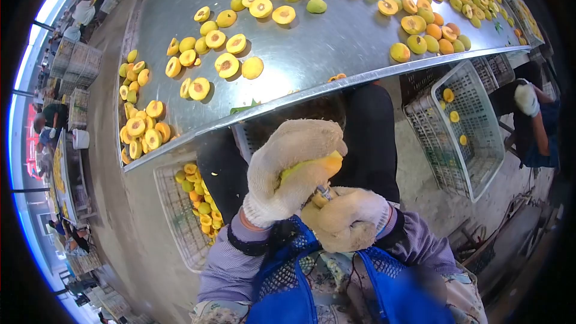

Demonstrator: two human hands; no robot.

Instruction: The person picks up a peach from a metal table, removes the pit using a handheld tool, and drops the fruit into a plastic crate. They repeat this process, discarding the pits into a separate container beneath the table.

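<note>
My left hand, in a soiled white knit glove, is wrapped round a yellow-green peach half above my lap. Just below it, my gloved right hand grips a small metal tool. Its short metal end points up toward the peach half, and the rest is hidden in the glove. Ahead of both hands stands a metal table with cut peach halves scattered over it. More halves are heaped at its left corner.
On the floor at left, a crate holds peach pieces. A grey crate with a few pieces stands tilted at right. Beside it shows another person's gloved hand. Whole and cut peaches crowd the table's right side.
</note>
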